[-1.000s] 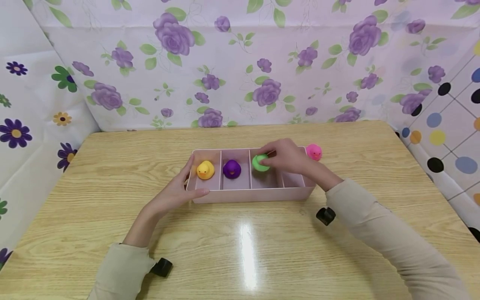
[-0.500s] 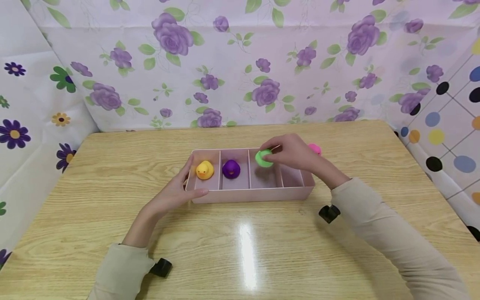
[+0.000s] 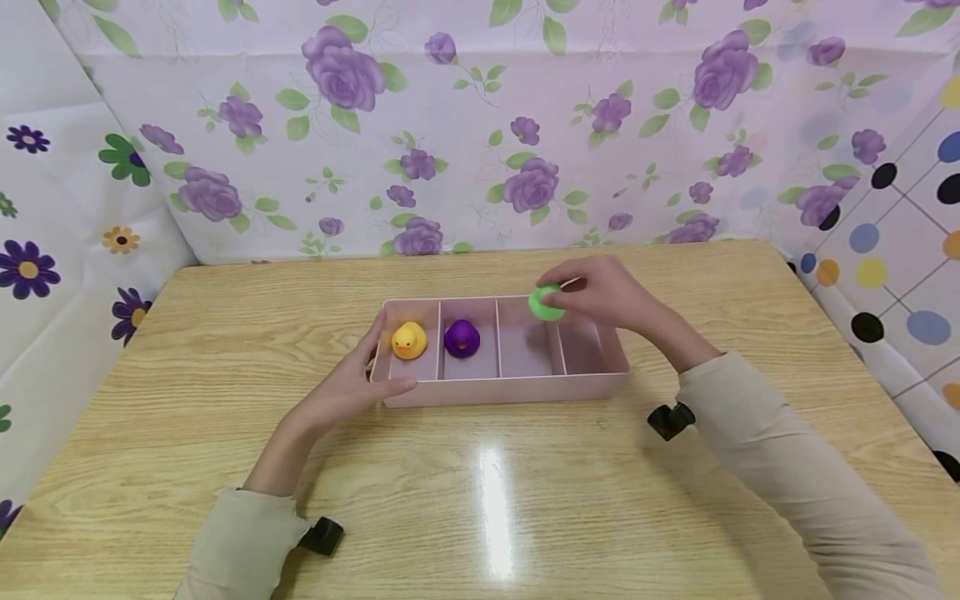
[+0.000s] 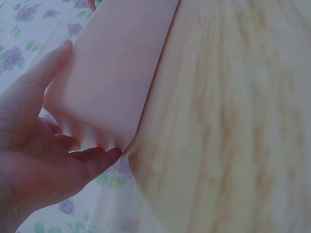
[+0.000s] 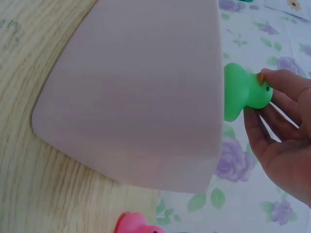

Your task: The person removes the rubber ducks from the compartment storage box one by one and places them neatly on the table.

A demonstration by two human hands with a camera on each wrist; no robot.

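A pale pink box [image 3: 502,392] split by dividers into several compartments sits on the table. My left hand [image 3: 341,390] grips its left end, with the thumb on the front wall and the fingers against the end wall [image 4: 92,128]. My right hand [image 3: 615,293] pinches a green rubber duck [image 5: 237,92] by its head, above the box's back rim. A yellow rubber duck [image 3: 408,341] is in the leftmost compartment. Beside it, a purple rubber duck [image 3: 462,339] occupies the second one. The two compartments to the right hold nothing.
A pink rubber duck [image 5: 136,223] lies on the wooden table [image 3: 420,492] just off the box's right end; in the head view my right hand hides it. Floral cloth [image 3: 465,167] hangs behind the table, with patterned sheets at both sides.
My right hand has lifted the green duck out of the third compartment, moving up and to the right. It now covers the pink duck in the head view. My left hand stays put.
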